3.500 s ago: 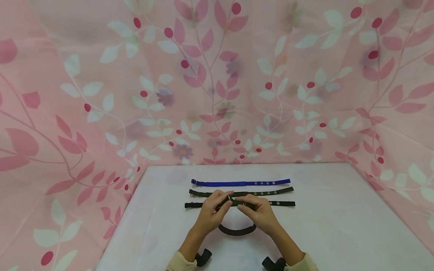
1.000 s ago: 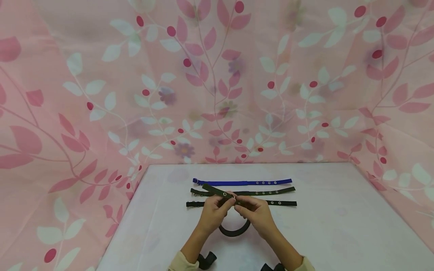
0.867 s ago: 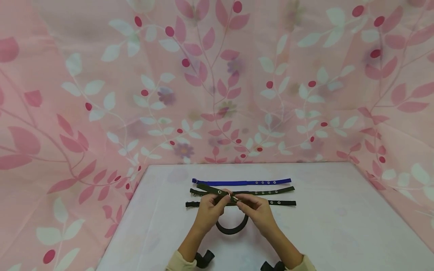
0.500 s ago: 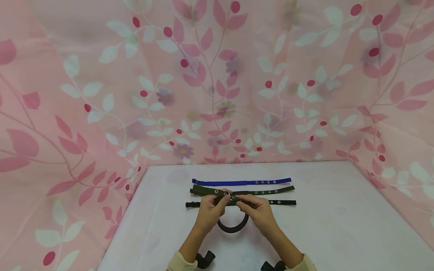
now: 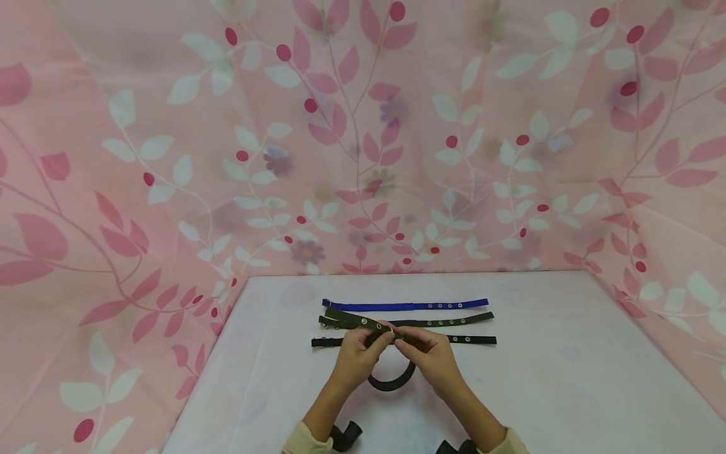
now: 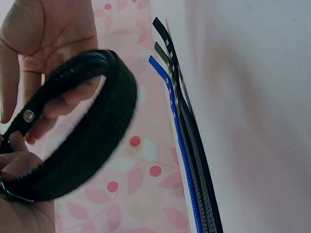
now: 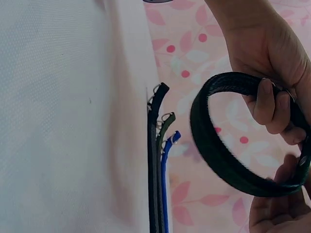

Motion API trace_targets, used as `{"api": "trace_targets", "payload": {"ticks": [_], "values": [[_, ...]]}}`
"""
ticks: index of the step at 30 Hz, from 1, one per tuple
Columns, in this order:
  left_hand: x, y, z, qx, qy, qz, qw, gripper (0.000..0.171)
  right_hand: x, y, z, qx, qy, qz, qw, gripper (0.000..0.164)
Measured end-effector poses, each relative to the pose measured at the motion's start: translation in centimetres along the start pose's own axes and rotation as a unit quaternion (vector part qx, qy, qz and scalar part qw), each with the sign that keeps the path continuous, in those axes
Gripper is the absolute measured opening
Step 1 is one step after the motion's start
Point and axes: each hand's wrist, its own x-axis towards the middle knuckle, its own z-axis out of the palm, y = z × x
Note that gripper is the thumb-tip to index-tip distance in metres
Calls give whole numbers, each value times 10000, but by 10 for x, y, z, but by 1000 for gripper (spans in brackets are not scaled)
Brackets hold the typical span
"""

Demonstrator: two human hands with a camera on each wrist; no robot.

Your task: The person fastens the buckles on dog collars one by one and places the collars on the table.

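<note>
Both hands hold a dark green collar (image 5: 391, 385), bent into a loop that hangs below the fingers. My left hand (image 5: 357, 359) pinches it near the metal buckle (image 5: 391, 330), thumb on top. Past the buckle, the collar's free end sticks out to the upper left with two eyelets showing. My right hand (image 5: 433, 362) pinches the strap just right of the buckle. In the left wrist view the collar's band (image 6: 109, 126) curves broadly, ribbed inside. The right wrist view shows the left hand's fingers (image 7: 265, 102) curled through the loop.
Behind the hands, a blue collar (image 5: 374, 307), another green collar (image 5: 454, 323) and a black collar (image 5: 473, 340) lie straight across the white table (image 5: 567, 378). Black wrist devices (image 5: 346, 435) sit at the sleeves. Pink leaf-patterned cloth (image 5: 363, 157) surrounds the table.
Since the earliest frame, the green collar's free end has come out to the upper left through the buckle, and the loop has narrowed. A second eyelet now shows past the buckle; the hands barely moved.
</note>
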Motion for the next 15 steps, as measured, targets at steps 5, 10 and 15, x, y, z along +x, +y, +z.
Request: {"api": "trace_targets", "payload": {"ticks": [5, 10, 15], "values": [[0, -1, 2, 789, 23, 324, 9964, 17, -1, -5, 2, -651, 44, -552, 9963, 32], [-1, 1, 4, 1501, -180, 871, 9847, 18, -2, -8, 5, -995, -19, -1096, 9890, 37], [-4, 9, 7, 2024, -507, 1117, 9716, 12, -4, -9, 6, -1272, -148, -1441, 9812, 41]]}}
